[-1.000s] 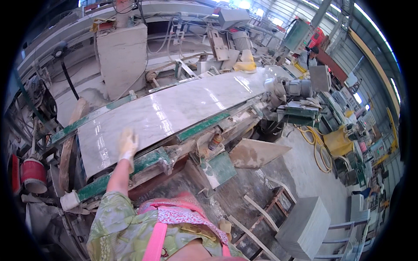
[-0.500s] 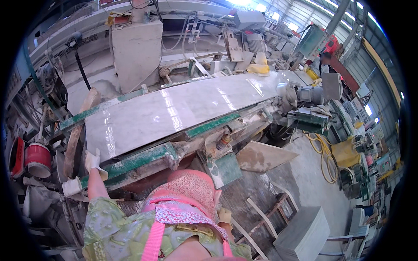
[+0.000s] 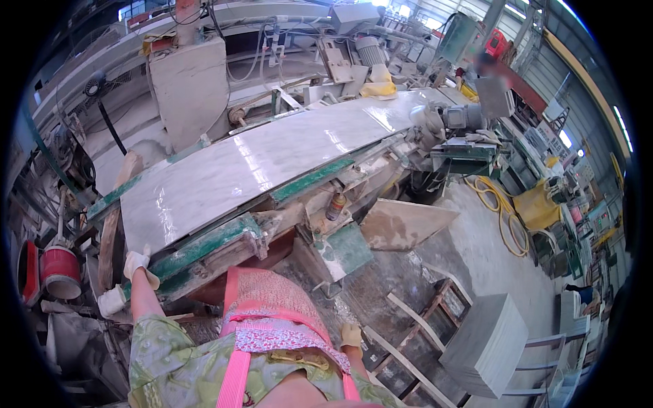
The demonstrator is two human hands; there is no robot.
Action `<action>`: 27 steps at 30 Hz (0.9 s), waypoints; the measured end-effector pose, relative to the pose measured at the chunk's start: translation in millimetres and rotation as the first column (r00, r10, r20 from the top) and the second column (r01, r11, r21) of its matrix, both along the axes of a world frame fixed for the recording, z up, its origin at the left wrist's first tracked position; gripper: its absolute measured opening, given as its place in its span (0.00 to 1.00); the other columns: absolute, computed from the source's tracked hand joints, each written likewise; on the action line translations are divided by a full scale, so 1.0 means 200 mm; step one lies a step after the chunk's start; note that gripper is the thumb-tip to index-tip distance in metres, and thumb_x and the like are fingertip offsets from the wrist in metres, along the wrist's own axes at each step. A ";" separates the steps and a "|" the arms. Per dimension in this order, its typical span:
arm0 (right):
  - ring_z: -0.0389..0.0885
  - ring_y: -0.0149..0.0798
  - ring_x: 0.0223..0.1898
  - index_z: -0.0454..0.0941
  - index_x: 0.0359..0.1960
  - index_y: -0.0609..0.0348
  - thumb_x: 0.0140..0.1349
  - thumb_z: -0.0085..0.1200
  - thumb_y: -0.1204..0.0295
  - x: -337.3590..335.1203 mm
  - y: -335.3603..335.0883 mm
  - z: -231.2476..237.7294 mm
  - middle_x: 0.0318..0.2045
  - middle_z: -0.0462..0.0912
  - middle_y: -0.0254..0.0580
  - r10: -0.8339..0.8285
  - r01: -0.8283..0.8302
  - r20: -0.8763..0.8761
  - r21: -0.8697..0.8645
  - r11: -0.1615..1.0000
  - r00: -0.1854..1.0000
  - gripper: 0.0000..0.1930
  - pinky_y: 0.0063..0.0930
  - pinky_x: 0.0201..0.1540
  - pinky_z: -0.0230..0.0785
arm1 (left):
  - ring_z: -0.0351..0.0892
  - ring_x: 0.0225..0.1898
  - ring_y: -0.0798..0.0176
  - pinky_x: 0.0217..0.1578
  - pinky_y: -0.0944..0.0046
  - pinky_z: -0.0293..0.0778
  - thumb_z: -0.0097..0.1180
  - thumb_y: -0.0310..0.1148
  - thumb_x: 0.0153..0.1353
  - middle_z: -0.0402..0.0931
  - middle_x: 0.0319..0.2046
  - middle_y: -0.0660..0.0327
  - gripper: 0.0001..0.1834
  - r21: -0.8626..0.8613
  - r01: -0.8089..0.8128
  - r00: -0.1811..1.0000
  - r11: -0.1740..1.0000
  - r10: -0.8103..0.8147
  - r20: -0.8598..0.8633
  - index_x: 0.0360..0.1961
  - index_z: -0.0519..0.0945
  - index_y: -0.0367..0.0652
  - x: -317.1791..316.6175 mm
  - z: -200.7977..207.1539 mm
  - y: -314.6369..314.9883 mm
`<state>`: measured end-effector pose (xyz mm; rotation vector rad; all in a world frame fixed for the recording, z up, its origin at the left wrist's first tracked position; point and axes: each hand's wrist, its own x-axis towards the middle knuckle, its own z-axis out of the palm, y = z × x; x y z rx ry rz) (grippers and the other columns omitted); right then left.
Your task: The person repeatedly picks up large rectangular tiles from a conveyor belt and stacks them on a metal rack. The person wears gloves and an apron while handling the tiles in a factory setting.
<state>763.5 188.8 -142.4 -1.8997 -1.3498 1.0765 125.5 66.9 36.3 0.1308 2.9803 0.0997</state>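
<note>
A long white marble slab [image 3: 272, 160] with pale grey veining lies flat on a green-edged machine bed [image 3: 204, 241]. My left hand [image 3: 138, 265], in a whitish glove, is at the slab's near left corner, with its thumb and fingers around the edge. Down by my right side hangs my right hand [image 3: 351, 334] in a yellowish glove, away from the slab. No object shows in it, and its fingers are too small to make out. I wear a pink patterned apron [image 3: 272, 299].
A motor-driven machine head [image 3: 462, 117] stands at the slab's far right end. A small bottle [image 3: 335, 206] sits on the bed's side bracket. Stacked slabs [image 3: 486, 343] and a metal frame [image 3: 442, 313] are at right. A red bucket [image 3: 60, 272] stands at left; a yellow hose [image 3: 500, 211] lies on the floor.
The view has shifted, so the slab and machine sit further left in the picture. My left hand stays at the slab's corner. More of my right hand shows beside the apron.
</note>
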 end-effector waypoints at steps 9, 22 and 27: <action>0.81 0.38 0.25 0.81 0.27 0.69 0.55 0.50 0.62 0.09 -0.17 0.02 0.20 0.82 0.47 -0.136 0.121 -0.099 -0.150 0.981 0.986 0.18 0.36 0.28 0.70 | 0.76 0.52 0.47 0.47 0.51 0.74 0.48 0.67 0.54 0.79 0.46 0.49 0.38 -0.055 0.032 0.993 0.998 -0.026 0.114 0.45 0.82 0.40 -0.08 0.02 -0.03; 0.77 0.33 0.29 0.82 0.32 0.68 0.55 0.53 0.65 -0.25 0.15 0.14 0.25 0.82 0.39 -0.077 0.067 -0.126 -0.077 0.995 0.989 0.15 0.29 0.32 0.69 | 0.73 0.57 0.51 0.53 0.52 0.71 0.56 0.70 0.45 0.72 0.57 0.54 0.49 0.053 -0.084 0.984 0.995 0.074 0.159 0.57 0.72 0.39 -0.39 0.04 0.13; 0.78 0.32 0.34 0.81 0.37 0.66 0.59 0.49 0.67 -0.57 0.47 0.37 0.32 0.82 0.40 -0.070 0.054 -0.377 -0.052 0.997 0.923 0.14 0.30 0.39 0.70 | 0.71 0.58 0.49 0.55 0.51 0.69 0.57 0.72 0.41 0.71 0.57 0.49 0.60 0.192 -0.198 0.976 0.961 0.175 0.128 0.66 0.55 0.39 -0.39 0.08 0.23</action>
